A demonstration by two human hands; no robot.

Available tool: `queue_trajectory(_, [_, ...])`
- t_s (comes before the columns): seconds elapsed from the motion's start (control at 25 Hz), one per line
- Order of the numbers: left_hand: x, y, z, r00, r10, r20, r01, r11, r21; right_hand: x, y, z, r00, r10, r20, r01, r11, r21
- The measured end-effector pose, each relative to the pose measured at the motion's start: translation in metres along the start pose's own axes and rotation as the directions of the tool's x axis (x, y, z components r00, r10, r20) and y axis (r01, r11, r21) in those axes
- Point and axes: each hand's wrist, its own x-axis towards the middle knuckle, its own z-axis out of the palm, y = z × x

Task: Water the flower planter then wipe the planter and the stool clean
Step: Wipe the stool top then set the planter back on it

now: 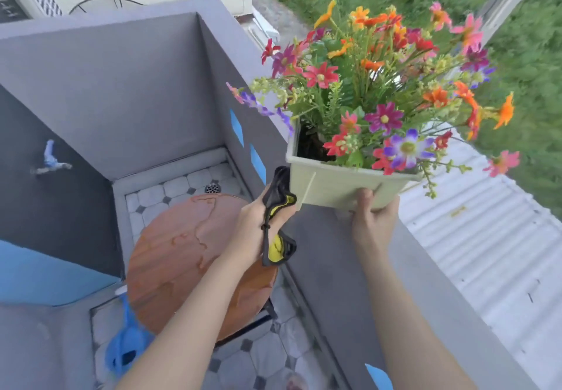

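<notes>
Flowers (383, 91) fill the pale planter (334, 186), gripped from below by the right hand (374, 222). The left hand (255, 225) clutches a black-and-yellow cloth (276, 198) at its left corner.

I see a grey parapet wall (121, 85) with blue patches (236, 122), a drain (212, 188) at the tiled floor's (170, 189) far corner, and corrugated roofing (486, 253) and grass (532, 55) beyond.

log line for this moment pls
step: planter wipe | left hand: holds cloth at planter side | right hand: grips planter base, held aloft | stool: top wet
</notes>
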Motion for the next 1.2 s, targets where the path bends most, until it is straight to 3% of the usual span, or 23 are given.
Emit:
queue_trajectory(0.04, [-0.001, -0.005, -0.005, 0.998, 0.040, -0.041, -0.041, 0.999, -0.022, -0.001, 0.000, -0.002, 1.000, 0.021, -0.003, -0.021, 1.000, -0.016])
queue_trajectory(0.12, [-0.010, -0.021, -0.026, 0.996, 0.011, -0.087, -0.032, 0.968, -0.249, 0.001, 0.008, -0.003, 0.999, 0.038, 0.014, -0.037, 0.999, -0.033])
queue_trajectory(0.2, [-0.021, -0.035, -0.054, 0.976, -0.158, -0.152, 0.085, 0.912, -0.401, 0.000, 0.006, -0.004, 1.000, 0.024, 0.013, -0.023, 0.998, -0.059])
queue_trajectory(0.28, [-0.030, -0.046, -0.080, 0.926, -0.340, -0.166, 0.246, 0.874, -0.419, 0.001, -0.001, -0.002, 1.000, 0.008, 0.019, -0.008, 0.999, -0.043])
queue_trajectory(0.36, [-0.034, -0.050, -0.100, 0.886, -0.398, -0.237, 0.330, 0.902, -0.278, 0.000, -0.001, -0.002, 1.000, -0.004, 0.027, 0.004, 1.000, -0.018])
queue_trajectory(0.44, [-0.037, -0.052, -0.116, 0.864, -0.371, -0.341, 0.387, 0.922, -0.023, -0.002, 0.000, -0.003, 1.000, 0.003, 0.029, -0.003, 1.000, -0.015])
queue_trajectory(0.52, [-0.039, -0.063, -0.126, 0.896, -0.142, -0.420, 0.335, 0.838, 0.432, -0.003, 0.001, -0.002, 0.999, 0.013, 0.034, -0.012, 1.000, -0.017])
queue_trajectory(0.56, [-0.046, -0.072, -0.128, 0.917, 0.026, -0.398, 0.266, 0.704, 0.658, -0.003, 0.002, -0.002, 0.999, 0.025, 0.040, -0.025, 1.000, -0.001])
queue_trajectory(0.6, [-0.052, -0.084, -0.126, 0.937, 0.151, -0.315, 0.199, 0.511, 0.836, -0.002, 0.003, -0.001, 0.998, 0.035, 0.042, -0.036, 0.999, 0.009])
queue_trajectory(0.64, [-0.061, -0.098, -0.119, 0.966, 0.147, -0.212, 0.154, 0.330, 0.931, -0.001, 0.004, -0.001, 0.999, 0.028, 0.042, -0.028, 0.999, 0.017])
queue_trajectory(0.68, [-0.069, -0.117, -0.112, 0.991, 0.080, -0.112, 0.093, 0.205, 0.974, -0.001, 0.004, -0.001, 0.999, 0.020, 0.047, -0.022, 0.999, 0.027])
queue_trajectory(0.72, [-0.077, -0.131, -0.102, 0.998, -0.017, -0.055, 0.057, 0.144, 0.988, -0.002, 0.004, -0.001, 0.999, 0.005, 0.051, -0.007, 0.999, 0.034])
queue_trajectory(0.92, [-0.092, -0.143, -0.083, 0.971, -0.237, 0.017, -0.011, 0.027, 1.000, 0.003, 0.001, -0.001, 0.998, -0.012, 0.057, 0.010, 0.999, 0.035])
queue_trajectory(0.96, [-0.092, -0.133, -0.091, 0.981, -0.192, 0.039, -0.029, 0.056, 0.998, 0.001, 0.001, -0.001, 0.998, -0.011, 0.057, 0.009, 1.000, 0.027])
queue_trajectory(1.04, [-0.073, -0.118, -0.109, 0.977, 0.088, 0.195, -0.207, 0.166, 0.964, 0.005, 0.013, -0.006, 0.999, 0.018, 0.050, -0.020, 0.999, 0.031])
queue_trajectory(1.12, [-0.056, -0.119, -0.145, 0.836, 0.343, 0.428, -0.495, 0.136, 0.858, 0.002, 0.016, -0.007, 0.999, 0.014, 0.044, -0.015, 1.000, 0.016])
queue_trajectory(1.16, [-0.044, -0.125, -0.162, 0.748, 0.332, 0.574, -0.631, 0.091, 0.770, 0.002, 0.015, -0.007, 0.999, 0.014, 0.047, -0.015, 1.000, 0.016])
queue_trajectory(1.2, [-0.034, -0.132, -0.174, 0.667, 0.232, 0.708, -0.733, 0.038, 0.679, 0.003, 0.015, -0.005, 0.998, 0.018, 0.055, -0.019, 1.000, 0.018])
